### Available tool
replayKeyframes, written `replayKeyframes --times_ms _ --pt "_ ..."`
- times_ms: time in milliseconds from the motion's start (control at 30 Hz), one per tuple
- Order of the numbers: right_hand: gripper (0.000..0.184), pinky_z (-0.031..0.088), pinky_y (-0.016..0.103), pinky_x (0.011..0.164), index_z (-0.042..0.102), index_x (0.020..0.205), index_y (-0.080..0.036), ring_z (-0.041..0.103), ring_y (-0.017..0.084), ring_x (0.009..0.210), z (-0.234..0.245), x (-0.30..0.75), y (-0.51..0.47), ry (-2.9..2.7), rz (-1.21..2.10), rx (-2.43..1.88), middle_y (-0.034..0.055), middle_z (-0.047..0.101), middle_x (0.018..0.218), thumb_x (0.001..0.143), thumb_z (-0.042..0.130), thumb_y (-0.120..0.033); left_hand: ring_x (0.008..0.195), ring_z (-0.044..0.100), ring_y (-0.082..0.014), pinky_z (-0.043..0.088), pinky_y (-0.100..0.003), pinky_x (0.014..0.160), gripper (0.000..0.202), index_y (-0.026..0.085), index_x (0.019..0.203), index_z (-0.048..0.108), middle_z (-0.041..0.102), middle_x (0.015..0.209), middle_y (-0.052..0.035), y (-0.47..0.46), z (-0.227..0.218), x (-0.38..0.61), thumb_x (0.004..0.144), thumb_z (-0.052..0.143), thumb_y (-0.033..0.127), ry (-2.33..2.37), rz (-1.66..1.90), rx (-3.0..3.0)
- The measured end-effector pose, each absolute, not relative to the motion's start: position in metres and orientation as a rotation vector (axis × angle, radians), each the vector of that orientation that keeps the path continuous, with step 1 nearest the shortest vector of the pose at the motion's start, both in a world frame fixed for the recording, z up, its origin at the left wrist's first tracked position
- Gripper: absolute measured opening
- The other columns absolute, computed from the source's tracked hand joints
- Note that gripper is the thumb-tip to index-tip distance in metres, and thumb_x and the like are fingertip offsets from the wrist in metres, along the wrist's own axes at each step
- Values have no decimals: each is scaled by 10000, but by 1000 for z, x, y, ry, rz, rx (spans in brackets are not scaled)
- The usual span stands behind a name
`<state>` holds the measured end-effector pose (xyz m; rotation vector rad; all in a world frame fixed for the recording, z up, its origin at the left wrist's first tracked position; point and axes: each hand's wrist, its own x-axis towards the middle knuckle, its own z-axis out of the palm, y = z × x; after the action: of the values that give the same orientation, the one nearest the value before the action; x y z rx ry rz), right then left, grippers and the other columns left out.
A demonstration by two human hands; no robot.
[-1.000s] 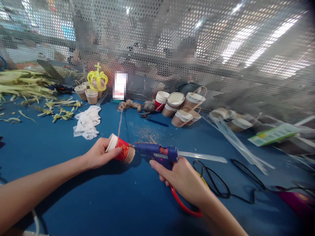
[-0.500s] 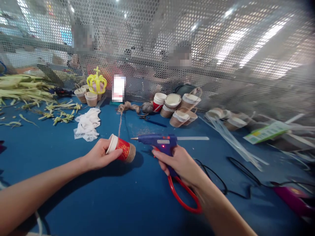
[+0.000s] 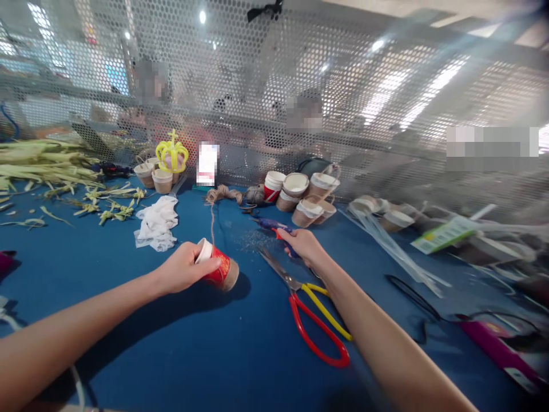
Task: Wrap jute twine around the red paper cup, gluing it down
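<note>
My left hand (image 3: 187, 268) is closed around a red paper cup (image 3: 221, 269), tilted with its white rim toward the upper left. Brown twine wraps the cup's base, and a strand of twine (image 3: 212, 226) runs from the cup back to a twine bundle (image 3: 225, 195). Farther off, my right hand (image 3: 302, 247) grips a blue hot glue gun (image 3: 274, 224), its nozzle pointing left; the hand covers much of its handle. Between me and that hand lie scissors (image 3: 294, 283) with one red and one yellow handle, blades partly apart.
Twine-wrapped cups (image 3: 295, 184) stand along the perforated metal screen (image 3: 240, 114). Clear glue sticks (image 3: 390, 246) lie at right, near a black cord and a purple object (image 3: 497, 349). A crumpled white cloth (image 3: 157, 223), a yellow crown-shaped piece (image 3: 172, 154) and dry husks (image 3: 47, 157) are at left.
My right hand has moved the glue gun away from me, down toward the table, uncovering the scissors. My left hand still holds the cup in nearly the same place.
</note>
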<state>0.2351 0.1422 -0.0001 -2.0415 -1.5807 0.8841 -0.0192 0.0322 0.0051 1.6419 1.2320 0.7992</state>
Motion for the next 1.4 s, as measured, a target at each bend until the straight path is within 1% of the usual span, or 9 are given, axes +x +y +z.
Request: replayKeyframes --times_ms 100,233,367,433,533,633,833,1000,1400 --pt "306 467 389 760 505 1101 -147 549 202 925 -5 239 152 -1643 736 -2130 70 532 1101 837 500 -301 462 233 -73 167 -216 414 306 166 476 366 285 477 54 32 12 -18 703 472 343 1257 720 1690" --pt "301 443 410 797 497 1110 -150 529 204 965 0 233 149 -1680 552 -2137 90 509 1140 839 496 -283 457 265 -80 190 -212 413 275 148 500 452 342 474 47 34 14 -18 690 490 344 1295 648 1683" --pt "230 359 358 860 597 923 -108 440 265 1089 15 205 127 -1823 602 -1897 153 529 1111 830 479 -282 460 303 -87 218 -203 422 269 143 523 475 379 481 45 36 13 -16 683 496 358 1270 603 1620" --pt "297 392 308 789 638 773 -131 517 237 977 22 184 110 -1956 813 -1705 102 618 940 807 484 -382 464 309 -88 222 -203 427 263 147 529 470 384 484 47 35 14 -13 682 496 360 1223 600 1588" --pt "360 431 251 624 664 738 -158 582 156 717 26 155 86 -2077 1219 -1389 31 660 760 779 478 -463 456 284 -81 206 -208 427 248 154 532 453 368 479 57 31 13 -9 680 501 348 1149 609 1547" --pt "278 422 220 625 652 777 -152 560 111 684 25 138 72 -2003 1403 -1169 13 657 764 766 513 -392 445 252 -68 186 -209 424 263 156 510 424 339 466 68 27 10 -8 683 521 329 1097 625 1517" --pt "209 371 202 558 612 720 -157 462 63 567 31 151 68 -1724 1457 -1054 -16 587 682 717 574 -363 454 369 -57 265 -182 452 289 106 611 563 488 509 39 25 2 -13 675 605 385 1031 786 1189" --pt "193 340 192 493 614 679 -153 449 46 499 37 167 65 -1463 1580 -1014 -44 531 564 677 631 -346 471 484 -69 339 -173 469 269 95 680 612 596 557 3 29 -4 -17 594 708 331 995 853 926" --pt "172 368 208 485 603 639 -143 452 61 480 29 168 66 -1620 1215 -1164 -29 548 526 694 612 -306 519 544 -92 409 -190 529 211 106 678 626 639 591 -3 21 -5 -13 616 706 291 1001 815 909"
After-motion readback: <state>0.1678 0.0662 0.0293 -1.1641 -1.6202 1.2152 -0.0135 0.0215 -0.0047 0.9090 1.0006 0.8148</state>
